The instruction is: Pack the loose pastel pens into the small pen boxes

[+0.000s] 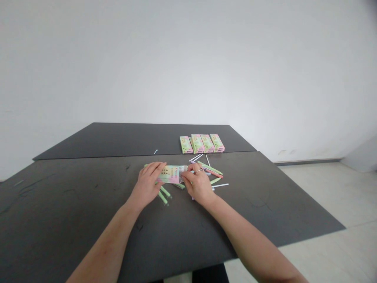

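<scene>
A pink, green and yellow printed box point(171, 174) lies level between my hands, just above or on the dark table. My left hand point(149, 181) grips its left end, fingers over the top. At its right end, my right hand point(198, 184), with a ring on one finger, pinches a pale or see-through part that I cannot make out clearly. Green pen-like sticks point(164, 193) with clear ends poke out below the box and my left hand. Behind and beside my right hand lie a green pen-like stick point(212, 169), a red one point(216, 173) and several thin white sticks point(220, 185).
Several matching printed boxes point(203, 144) stand in a row on the far table point(132, 137), past the seam. A small white piece point(156, 151) lies left of them. The near table point(97, 220) ends at the right above a pale floor point(324, 196). A white wall stands behind.
</scene>
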